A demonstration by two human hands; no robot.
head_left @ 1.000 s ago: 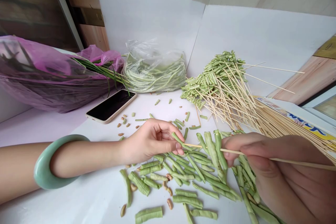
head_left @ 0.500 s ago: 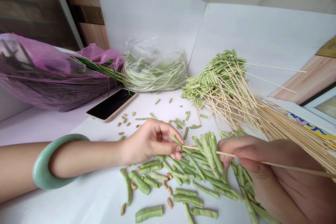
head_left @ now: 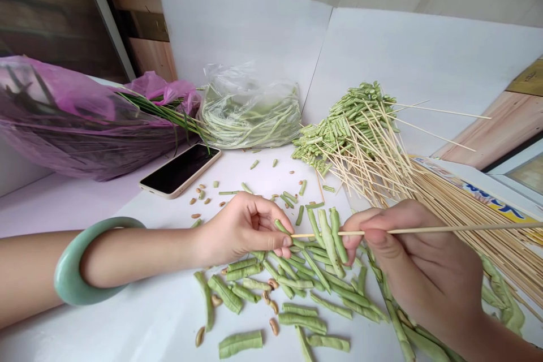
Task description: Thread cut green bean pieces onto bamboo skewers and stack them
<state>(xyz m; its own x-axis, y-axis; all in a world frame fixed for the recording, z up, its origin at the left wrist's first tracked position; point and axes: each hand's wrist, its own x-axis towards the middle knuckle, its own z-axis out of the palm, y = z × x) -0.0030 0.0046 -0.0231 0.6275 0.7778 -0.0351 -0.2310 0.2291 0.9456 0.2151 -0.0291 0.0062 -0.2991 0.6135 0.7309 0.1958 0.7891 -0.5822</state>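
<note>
The right hand (head_left: pixel 424 271) is now closer to the left hand (head_left: pixel 250 229), and the bean pieces (head_left: pixel 328 242) on the skewer (head_left: pixel 436 229) sit nearer the left fingers. The skewer's far end is higher, and bean pods (head_left: pixel 507 300) now show beyond the right wrist.

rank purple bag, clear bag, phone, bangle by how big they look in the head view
1. purple bag
2. clear bag
3. phone and bangle: too alike to rank
</note>
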